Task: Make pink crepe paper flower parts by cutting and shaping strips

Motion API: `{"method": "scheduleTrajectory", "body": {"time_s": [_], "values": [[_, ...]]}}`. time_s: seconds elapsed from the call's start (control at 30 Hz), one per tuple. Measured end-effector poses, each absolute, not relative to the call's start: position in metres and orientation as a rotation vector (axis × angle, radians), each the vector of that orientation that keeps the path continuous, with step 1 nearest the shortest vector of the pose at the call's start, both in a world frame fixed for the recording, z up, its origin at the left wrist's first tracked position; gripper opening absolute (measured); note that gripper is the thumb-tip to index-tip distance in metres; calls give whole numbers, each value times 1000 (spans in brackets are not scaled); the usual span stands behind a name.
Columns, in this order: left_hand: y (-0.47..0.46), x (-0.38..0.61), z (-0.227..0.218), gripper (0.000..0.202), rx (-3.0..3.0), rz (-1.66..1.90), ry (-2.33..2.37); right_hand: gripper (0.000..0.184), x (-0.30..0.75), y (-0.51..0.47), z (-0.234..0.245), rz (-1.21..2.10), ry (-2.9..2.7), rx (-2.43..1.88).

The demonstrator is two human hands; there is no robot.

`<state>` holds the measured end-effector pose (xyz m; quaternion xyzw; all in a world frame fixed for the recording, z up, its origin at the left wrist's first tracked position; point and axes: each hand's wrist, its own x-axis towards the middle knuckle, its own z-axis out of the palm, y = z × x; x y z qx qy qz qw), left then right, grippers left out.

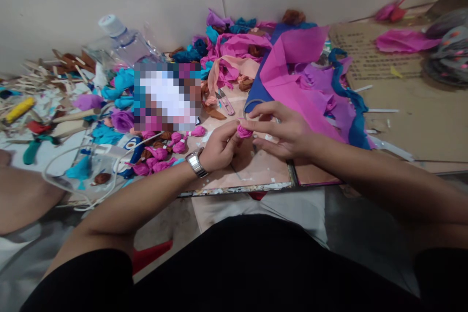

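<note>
A small pink crepe-paper rose point(244, 131) is pinched between both my hands over a pale board point(263, 170). My left hand point(218, 146), with a metal watch point(196, 163) on its wrist, is closed around the rose's lower part. The fingers of my right hand point(283, 129) press on the rose from the right, thumb and forefinger together. Finished pink and brown paper buds point(161, 153) lie just left of my left hand.
Pink, purple and blue crepe sheets point(292, 73) pile up behind my hands. Small snips point(225, 102) lie on the board. A clear plastic bottle point(122, 41), wooden sticks point(44, 73), a white cable point(91, 156) and cardboard point(402, 102) surround the spot. Another person's knee point(22, 195) shows at left.
</note>
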<state>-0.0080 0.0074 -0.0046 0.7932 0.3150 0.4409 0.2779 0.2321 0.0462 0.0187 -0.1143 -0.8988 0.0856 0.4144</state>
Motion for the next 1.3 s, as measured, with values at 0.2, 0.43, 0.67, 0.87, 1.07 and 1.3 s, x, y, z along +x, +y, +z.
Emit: {"method": "scheduleTrajectory", "body": {"time_s": [0.2,0.43,0.67,0.87,1.07,1.3], "values": [[7,-8,-5,41,2098,1155,887,51,233,48,16,240,-2282,-294],[6,-6,-5,37,2102,1166,824,56,230,48,15,250,-2212,-239],[3,-3,-2,39,2053,1113,873,65,227,48,15,184,-2219,-244],[-2,-1,3,40,2080,984,868,58,223,49,8,204,-2269,-251],[-3,-1,-1,41,1997,940,861,49,226,47,8,249,-2340,-285],[-4,-1,-6,42,1896,908,868,45,226,45,9,423,-2339,-393]]}}
